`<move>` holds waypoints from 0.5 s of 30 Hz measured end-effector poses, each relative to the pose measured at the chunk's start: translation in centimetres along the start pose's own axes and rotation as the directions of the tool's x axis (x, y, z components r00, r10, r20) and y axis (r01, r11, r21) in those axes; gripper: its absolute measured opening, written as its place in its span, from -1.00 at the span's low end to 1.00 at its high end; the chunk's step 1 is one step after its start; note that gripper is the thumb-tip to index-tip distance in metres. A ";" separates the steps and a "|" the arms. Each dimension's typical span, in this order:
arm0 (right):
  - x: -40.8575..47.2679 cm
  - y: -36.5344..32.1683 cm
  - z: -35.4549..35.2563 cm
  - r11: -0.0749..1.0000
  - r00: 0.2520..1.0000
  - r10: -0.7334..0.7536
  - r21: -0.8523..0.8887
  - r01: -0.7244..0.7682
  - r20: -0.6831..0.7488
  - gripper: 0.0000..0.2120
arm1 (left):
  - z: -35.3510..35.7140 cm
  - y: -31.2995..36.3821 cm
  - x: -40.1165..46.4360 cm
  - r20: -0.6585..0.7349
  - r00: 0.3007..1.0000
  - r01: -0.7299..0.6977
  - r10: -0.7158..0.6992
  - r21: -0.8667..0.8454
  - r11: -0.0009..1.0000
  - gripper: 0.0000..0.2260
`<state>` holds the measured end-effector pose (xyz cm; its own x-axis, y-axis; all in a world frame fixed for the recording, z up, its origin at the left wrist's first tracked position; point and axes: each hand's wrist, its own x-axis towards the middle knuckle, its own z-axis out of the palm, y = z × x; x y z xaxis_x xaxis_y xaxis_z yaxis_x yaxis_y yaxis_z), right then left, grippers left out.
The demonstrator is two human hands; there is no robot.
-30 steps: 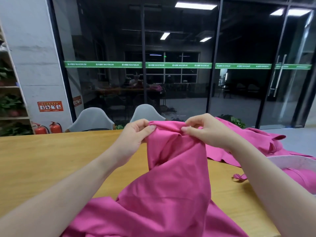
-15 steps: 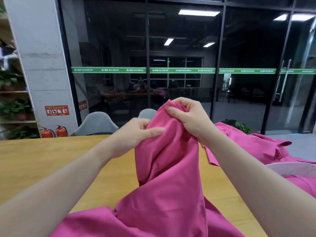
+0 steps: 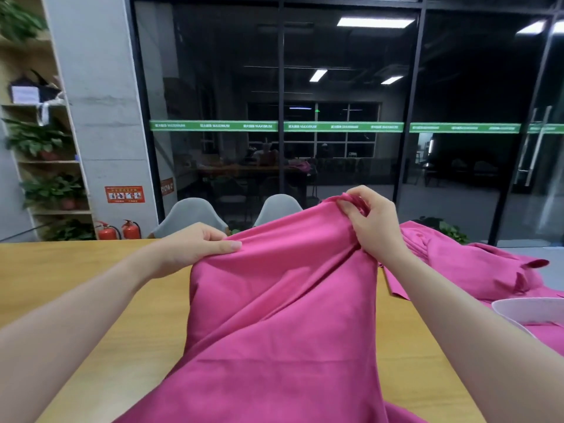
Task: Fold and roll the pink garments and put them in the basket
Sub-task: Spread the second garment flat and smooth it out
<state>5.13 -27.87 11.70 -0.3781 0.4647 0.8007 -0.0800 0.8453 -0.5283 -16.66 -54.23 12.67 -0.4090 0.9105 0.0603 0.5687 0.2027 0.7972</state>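
The hands now stand wider apart, stretching the pink garment (image 3: 274, 300) above the table (image 3: 91, 285); left hand (image 3: 195, 248) pinches its edge, right hand (image 3: 372, 221) grips a higher bunch. Level both grips before folding, basket (image 3: 531, 309) right of them

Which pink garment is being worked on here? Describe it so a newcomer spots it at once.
Start at the wooden table. At its middle, the held garment rises off the tabletop, its top edge gripped by the left hand and right hand. The other pink garment lies untouched to the right.
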 end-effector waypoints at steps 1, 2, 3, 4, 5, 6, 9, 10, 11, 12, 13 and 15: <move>0.0 0.4 0.3 1.000 1.000 0.001 -0.020 -0.002 -0.016 -0.91 | -0.2 0.1 0.1 -0.011 1.000 -0.008 0.009 0.023 1.000 -0.62; 0.1 0.9 0.5 0.999 0.999 0.005 -0.043 -0.007 -0.035 -0.91 | -0.4 0.1 0.1 -0.021 1.000 -0.019 0.020 0.042 0.999 -0.61; 0.2 1.4 0.6 0.998 0.998 0.010 -0.066 -0.013 -0.056 -0.91 | -0.5 0.1 0.0 -0.022 0.999 -0.023 0.024 0.057 0.998 -0.61; 0.4 1.9 0.6 0.996 0.997 0.015 -0.083 -0.021 -0.079 -0.90 | -0.6 -0.2 -0.1 -0.021 1.000 -0.020 0.021 0.066 0.998 -0.60; 0.6 2.3 0.5 0.995 0.995 0.022 -0.099 -0.032 -0.100 -0.91 | -0.7 -0.6 -0.3 -0.020 1.000 -0.013 0.015 0.068 0.998 -0.60; 0.7 2.6 0.5 0.991 0.993 0.030 -0.125 -0.044 -0.115 -0.91 | -0.8 -1.0 -0.6 -0.020 1.000 -0.009 0.011 0.074 0.997 -0.59; 0.7 3.3 0.5 0.970 0.991 0.051 -0.228 -0.079 -0.127 -0.89 | -1.3 -2.7 -1.3 -0.020 1.000 0.000 0.001 0.049 0.999 -0.53; 0.6 3.4 0.7 0.963 0.989 0.054 -0.253 -0.087 -0.134 -0.88 | -1.2 -3.4 -1.4 -0.024 1.000 0.007 -0.007 0.000 1.000 -0.55; 0.5 3.6 1.0 0.957 0.988 0.055 -0.275 -0.092 -0.141 -0.88 | -0.8 -4.2 -1.5 -0.036 0.999 0.010 -0.014 -0.102 0.995 -0.61; 0.2 3.9 1.3 0.951 0.988 0.058 -0.293 -0.098 -0.141 -0.88 | -0.1 -4.8 -1.3 -0.054 0.998 0.013 -0.028 -0.258 0.966 -0.68; -0.2 4.2 1.8 0.946 0.989 0.070 -0.307 -0.108 -0.133 -0.88 | 0.8 -5.3 -1.0 -0.090 0.995 0.001 -0.041 -0.402 0.916 -0.74; -1.2 4.9 2.8 0.938 0.988 0.107 -0.319 -0.137 -0.108 -0.88 | 2.2 -5.9 -0.1 -0.221 0.975 -0.095 -0.005 -0.439 0.893 -0.80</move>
<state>2.60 -25.02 7.37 -0.2823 0.5784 0.7654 0.2713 0.8134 -0.5146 -18.43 -54.69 6.67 -0.5596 0.8071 0.1881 0.2336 -0.0641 0.9702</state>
